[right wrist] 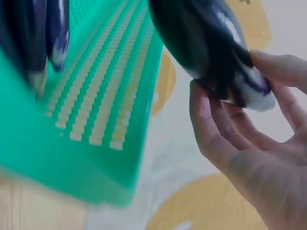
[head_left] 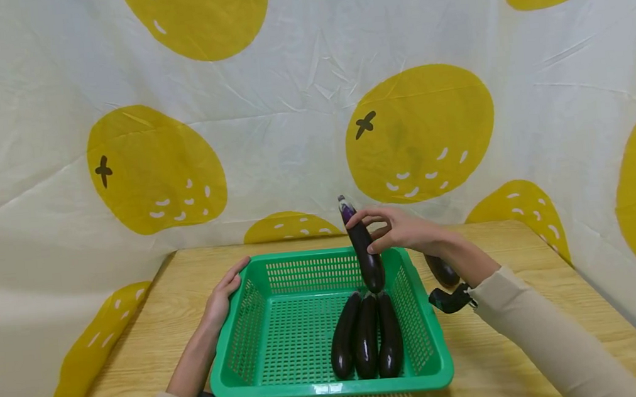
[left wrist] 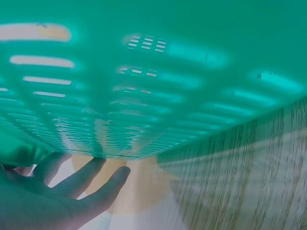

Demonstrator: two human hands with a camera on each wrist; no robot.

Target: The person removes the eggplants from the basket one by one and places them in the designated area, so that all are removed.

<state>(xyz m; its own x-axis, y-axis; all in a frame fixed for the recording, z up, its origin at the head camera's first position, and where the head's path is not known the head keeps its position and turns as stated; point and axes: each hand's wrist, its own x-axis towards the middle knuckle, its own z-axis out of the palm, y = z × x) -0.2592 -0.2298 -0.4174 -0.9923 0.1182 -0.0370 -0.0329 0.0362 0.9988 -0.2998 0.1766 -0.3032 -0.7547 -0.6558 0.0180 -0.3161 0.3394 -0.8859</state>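
My right hand (head_left: 406, 227) pinches a dark purple eggplant (head_left: 365, 254) between thumb and fingers. The eggplant is tilted, stem end up, over the far right part of a green plastic basket (head_left: 334, 387). In the right wrist view, thumb and fingertips press on this eggplant (right wrist: 206, 43) near one end. Below it, three eggplants (head_left: 366, 339) lie side by side on the basket's right half. My left hand (head_left: 220, 301) rests against the basket's left rim near the far corner, fingers extended. In the left wrist view, these fingers (left wrist: 96, 199) reach along the slotted wall (left wrist: 110, 115).
Another eggplant (head_left: 442, 269) lies on the wooden table (head_left: 494, 334) right of the basket, partly hidden by my right forearm. A white cloth with yellow fruit prints (head_left: 291, 150) hangs behind the table and along its sides.
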